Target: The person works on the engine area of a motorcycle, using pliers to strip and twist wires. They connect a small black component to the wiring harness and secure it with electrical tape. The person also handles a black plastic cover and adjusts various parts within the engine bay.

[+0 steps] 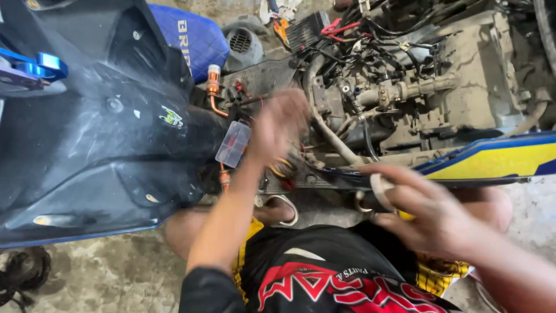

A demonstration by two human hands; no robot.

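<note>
I look down at a scooter stripped of its panels, its dirty engine (405, 93) bare. My left hand (279, 124) is raised and blurred over the frame, fingers loosely spread, beside a small clear plastic box (233, 144). I see nothing held in it. My right hand (425, 208) is lower right, near the blue and yellow side panel (492, 159), fingers curled around a pale ring-shaped part (379, 190) with something yellow under the palm.
The black front body panel (98, 133) fills the left. A blue seat piece (194, 35) and grey fan cover (243, 40) lie behind. Tangled wires and hoses (359, 35) run above the engine. My knees and a sandal (284, 208) rest on the concrete floor.
</note>
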